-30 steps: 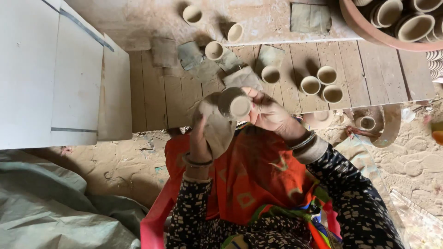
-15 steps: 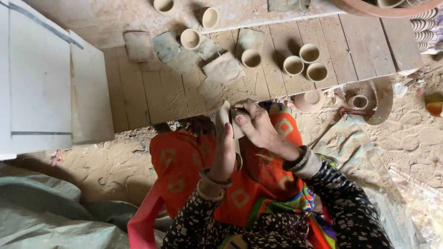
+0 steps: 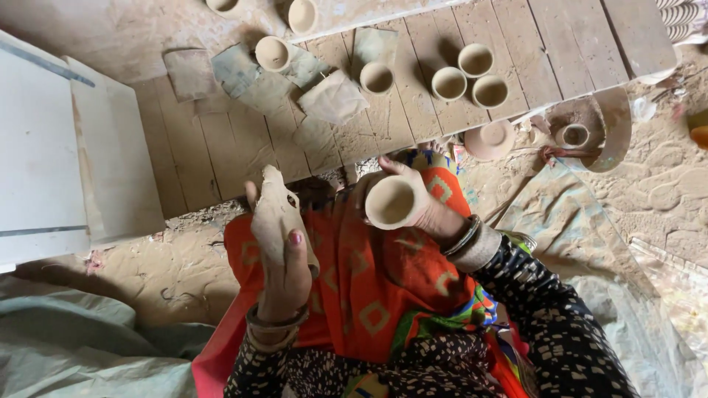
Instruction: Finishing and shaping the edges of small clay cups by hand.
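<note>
Wooden boards [image 3: 243,147] carry rows of clay cups [image 3: 448,82] mouth-up, spaced apart, likely so they dry untouched. Over the orange lap [image 3: 369,287], the right hand [image 3: 428,214] grips a cup [image 3: 391,203], mouth toward the camera; the left hand [image 3: 284,273], apart, pinches a clay-smeared rag [image 3: 276,214].

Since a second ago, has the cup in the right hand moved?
Yes. The clay cup in the right hand has come nearer the body, away from the wooden platform.
</note>
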